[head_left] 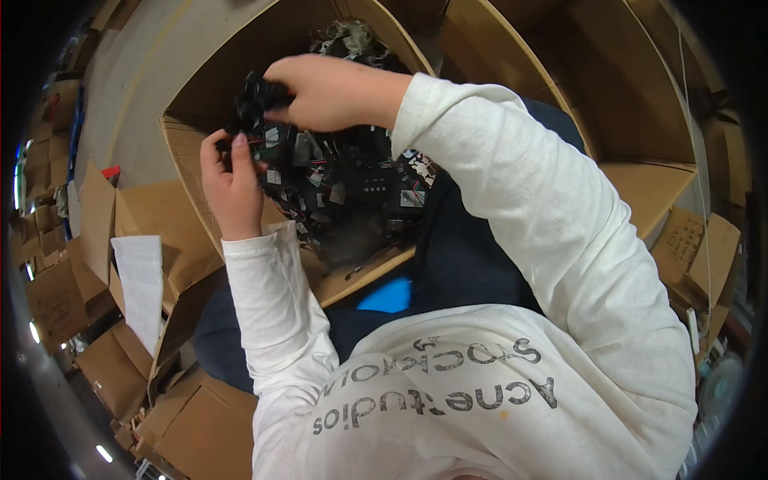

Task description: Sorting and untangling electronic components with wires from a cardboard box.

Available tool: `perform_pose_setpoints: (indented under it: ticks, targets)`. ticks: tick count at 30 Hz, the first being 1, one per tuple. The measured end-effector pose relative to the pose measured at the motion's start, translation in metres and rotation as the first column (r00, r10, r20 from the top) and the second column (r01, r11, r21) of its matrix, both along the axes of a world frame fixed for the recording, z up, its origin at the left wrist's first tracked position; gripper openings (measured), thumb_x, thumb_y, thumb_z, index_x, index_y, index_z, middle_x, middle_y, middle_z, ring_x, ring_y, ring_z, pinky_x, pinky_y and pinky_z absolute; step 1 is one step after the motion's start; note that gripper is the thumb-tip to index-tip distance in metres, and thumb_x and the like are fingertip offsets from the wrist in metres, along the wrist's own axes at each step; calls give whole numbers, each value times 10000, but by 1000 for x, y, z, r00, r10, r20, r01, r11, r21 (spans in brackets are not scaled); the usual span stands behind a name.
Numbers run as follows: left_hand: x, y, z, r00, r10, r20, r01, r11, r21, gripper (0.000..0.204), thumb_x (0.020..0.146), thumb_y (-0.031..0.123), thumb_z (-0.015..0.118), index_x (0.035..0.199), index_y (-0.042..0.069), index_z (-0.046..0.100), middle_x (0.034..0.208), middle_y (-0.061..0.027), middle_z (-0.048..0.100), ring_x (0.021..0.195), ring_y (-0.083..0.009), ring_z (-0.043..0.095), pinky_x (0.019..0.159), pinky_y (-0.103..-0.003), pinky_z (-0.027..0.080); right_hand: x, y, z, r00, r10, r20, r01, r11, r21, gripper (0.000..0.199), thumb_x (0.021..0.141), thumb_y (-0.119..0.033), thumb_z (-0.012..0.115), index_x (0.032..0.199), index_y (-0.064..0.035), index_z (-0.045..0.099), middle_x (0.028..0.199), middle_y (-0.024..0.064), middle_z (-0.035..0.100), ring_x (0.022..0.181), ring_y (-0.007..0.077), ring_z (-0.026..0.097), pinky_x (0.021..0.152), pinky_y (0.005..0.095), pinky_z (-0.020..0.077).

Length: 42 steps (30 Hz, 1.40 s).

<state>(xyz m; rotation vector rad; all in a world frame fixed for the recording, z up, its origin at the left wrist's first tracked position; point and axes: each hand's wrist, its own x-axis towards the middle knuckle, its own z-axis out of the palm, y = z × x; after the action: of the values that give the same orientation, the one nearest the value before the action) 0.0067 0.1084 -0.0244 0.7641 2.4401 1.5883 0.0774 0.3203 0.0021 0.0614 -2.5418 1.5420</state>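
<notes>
My right hand (328,92) is closed round a bundle of small black parts (254,98), slightly blurred, whose exact kind I cannot make out. Just below it, my left hand (232,180) has its thumb and fingers pinched at the lower end of the same dark bundle, where a thin red wire shows. Both hands are over an open cardboard box (192,164) at its left side. Beneath them the box holds a heap of black electronic parts (360,188) with pale labels and thin coloured wires. Some of the heap is hidden by my right hand and forearm.
A second open cardboard box (632,120) stands to the right. At the left are cardboard flaps and boxes (152,220) and a white padded sheet (138,280). Clear crumpled plastic (352,36) lies at the far end of the heap. Something blue (386,296) shows by my legs.
</notes>
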Motion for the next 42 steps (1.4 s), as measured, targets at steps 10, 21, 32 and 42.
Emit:
perform_pose_setpoints:
  ticks: [10, 21, 32, 42]
  targets:
    - [14, 35, 40, 797, -433, 421, 117, 795, 595, 302, 987, -13, 458, 1288, -5, 478, 1247, -180, 614, 1076, -284, 667, 955, -405, 558, -12, 15, 6, 996, 65, 60, -60, 995, -82, 261, 903, -242, 722, 1028, -16, 688, 837, 161, 705, 781, 312, 680, 722, 388, 526]
    - [10, -24, -198, 746, -597, -294, 159, 589, -793, 296, 814, 198, 750, 1095, 141, 676, 1266, -107, 629, 1226, -343, 540, 964, -483, 477, -4, 48, 33, 954, -276, -114, 268, 960, -82, 225, 912, -110, 607, 1088, 27, 633, 1049, 287, 676, 1052, 480, 605, 890, 483, 493]
    - [-24, -38, -103, 915, -381, -132, 218, 743, -633, 199, 994, 218, 592, 1037, 25, 612, 981, -201, 661, 894, -401, 633, 777, -463, 513, -1, 42, 33, 962, -268, -55, 187, 788, -586, 199, 969, -151, 547, 976, 43, 592, 817, 122, 626, 811, 269, 601, 789, 391, 488]
    - [-14, -36, 64, 856, -45, -515, -167, 919, -358, 178, 998, 181, 643, 1025, 5, 651, 905, -93, 670, 770, -188, 618, 721, -305, 498, -1, 25, 28, 895, -281, -345, 320, 946, 58, 268, 949, -133, 623, 1173, 14, 610, 918, 131, 647, 925, 301, 650, 850, 376, 505]
